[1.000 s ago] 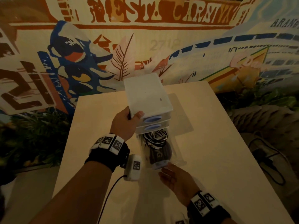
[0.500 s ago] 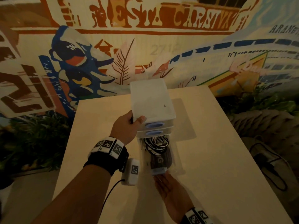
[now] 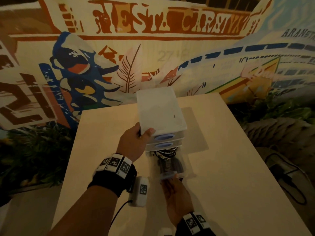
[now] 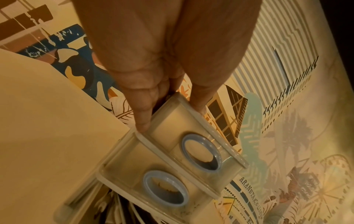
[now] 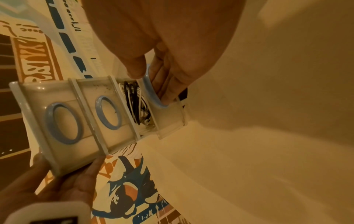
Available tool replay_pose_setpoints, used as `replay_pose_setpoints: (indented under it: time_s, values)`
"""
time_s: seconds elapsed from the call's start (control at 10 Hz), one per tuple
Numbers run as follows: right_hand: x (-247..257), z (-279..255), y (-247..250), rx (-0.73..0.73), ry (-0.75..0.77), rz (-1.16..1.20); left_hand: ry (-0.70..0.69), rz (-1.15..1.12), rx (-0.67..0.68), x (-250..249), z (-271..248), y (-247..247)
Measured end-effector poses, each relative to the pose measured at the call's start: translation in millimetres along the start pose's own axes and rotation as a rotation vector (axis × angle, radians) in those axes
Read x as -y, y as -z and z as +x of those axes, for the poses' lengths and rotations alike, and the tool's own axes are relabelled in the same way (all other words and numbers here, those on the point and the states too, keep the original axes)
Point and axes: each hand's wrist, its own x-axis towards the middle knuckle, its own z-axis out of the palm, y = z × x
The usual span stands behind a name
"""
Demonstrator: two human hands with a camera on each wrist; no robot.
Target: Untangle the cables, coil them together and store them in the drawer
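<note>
Mural wall (image 3: 153, 53): painted lettering, a blue figure and a white ship, ran across the background from 9 to 3 o'clock behind the table.

Table (image 3: 238, 167): pale top, at the centre of the head view, carrying the drawer unit.

Left hand (image 3: 134, 143): at 9 o'clock of the drawer unit, gripping its near top corner, thumb (image 3: 150, 132) over the lid edge and fingers down the left side. In the left wrist view the fingers (image 4: 142, 115) lay against the edge of the top drawer front. Grip: closed on the unit, steadying it.

Drawer unit (image 3: 160, 109): white, three tiers, standing on the table near its far edge. The upper two drawers sat closed, each with a blue ring handle (image 5: 63, 123).

Bottom drawer (image 3: 185, 169): clear plastic, pulled part-way out toward 6 o'clock.

Cables (image 3: 166, 153): black and white, coiled together, lying inside the bottom drawer at its rear, half under the tier above; also seen through the gap in the right wrist view (image 5: 134, 103). A darker item lay in front of them; blurred, not identified.

Right hand (image 3: 177, 196): at 6 o'clock of the bottom drawer, fingers (image 5: 168, 89) hooked inside its blue ring handle and thumb on the ring's outer face. Grip: narrow pinch on the handle.
</note>
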Motion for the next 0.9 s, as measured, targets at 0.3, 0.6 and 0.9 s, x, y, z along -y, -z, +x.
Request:
replay_pose_setpoints:
  time_s: [0.3,0.6,0.9]
  values:
    - [1,20,-22,-0.013,0.060,-0.036,-0.007,0.001,0.014,4,1,0]
    - [26,48,-53,0.024,0.079,-0.023,-0.026,-0.062,-0.006,2,-5,-8]
    - [37,60,-43,0.008,0.015,-0.242,0.013,-0.179,0.005,-2,-8,-4]
